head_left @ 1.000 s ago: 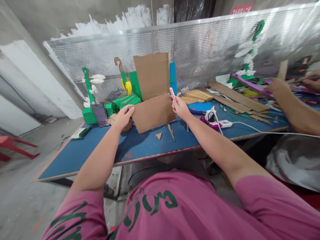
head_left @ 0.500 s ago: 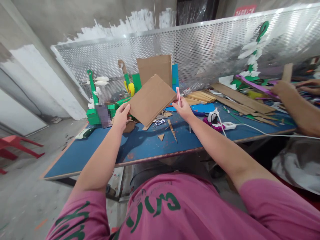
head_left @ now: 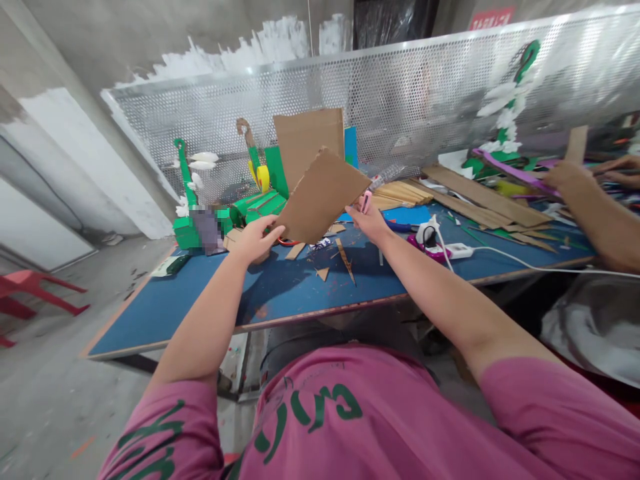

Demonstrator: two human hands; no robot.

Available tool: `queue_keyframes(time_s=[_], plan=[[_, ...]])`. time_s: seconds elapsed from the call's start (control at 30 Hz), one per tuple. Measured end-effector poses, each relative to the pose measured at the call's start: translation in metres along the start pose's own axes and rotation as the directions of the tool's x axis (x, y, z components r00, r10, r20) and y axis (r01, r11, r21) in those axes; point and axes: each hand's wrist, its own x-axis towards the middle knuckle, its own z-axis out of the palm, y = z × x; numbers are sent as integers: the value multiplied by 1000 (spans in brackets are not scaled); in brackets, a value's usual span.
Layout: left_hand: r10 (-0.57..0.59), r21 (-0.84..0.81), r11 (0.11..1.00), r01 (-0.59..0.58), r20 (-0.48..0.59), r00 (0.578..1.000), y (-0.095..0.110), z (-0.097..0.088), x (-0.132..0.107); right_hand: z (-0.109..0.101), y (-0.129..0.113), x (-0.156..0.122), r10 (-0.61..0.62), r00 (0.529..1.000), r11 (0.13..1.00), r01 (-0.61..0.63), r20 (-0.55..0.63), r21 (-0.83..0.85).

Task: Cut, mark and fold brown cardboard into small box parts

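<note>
L hand [head_left: 257,241], just left of ctr, grasps the lower-left corner of a brown cardboard pc [head_left: 325,195], thumb on the near face. R hand [head_left: 370,220], just right of ctr, has fingers closed round a slim pink tool [head_left: 367,201]; its fingertips are at the pc's right side, can't tell if they pinch it too. Pc is mid-frame, held up at a tilt over the blue table [head_left: 200,300].

Below pc, lower ctr: triangular scrap [head_left: 323,274] & a thin pointed sliver [head_left: 345,261] lying on the tabletop. Behind pc, upper ctr: bigger cardboard sheet [head_left: 305,140], upright, w/ a blue panel [head_left: 351,147] showing at its right edge. Left of that sheet: yellow roll [head_left: 263,178], nr green parts [head_left: 257,205].

Right of R hand: purple & white power strip [head_left: 440,250] w/ a white cable [head_left: 540,268] running to frame's right edge; brown strips [head_left: 490,193] in a pile beyond. Upper right: green stem w/ white petals [head_left: 507,107]. Far right: co-worker's arm [head_left: 595,213] nr a purple band [head_left: 510,171].

Across top, behind table: perforated metal screen [head_left: 200,93]. Far left, on floor: red stool [head_left: 40,287].
</note>
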Motion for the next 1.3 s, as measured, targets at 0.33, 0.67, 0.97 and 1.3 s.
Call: queue_keyframes(time_s=[0.33,0.67,0.97,1.3], plan=[[-491,331,798,504,-129,862,-87,-18,11,4,-12,-7,64,998,998,-65,27,21],[-569,387,732,561,-106,815,-105,-7,12,3,-4,-3,146,989,988,-146,-10,50],[-528,364,754,547,-159,834,-87,-5,8,2,-15,-11,50,978,947,-111,202,303],[-73,-353,935,33,-101,992,-30,5,6,6,-24,-18,56,953,934,-155,296,322]])
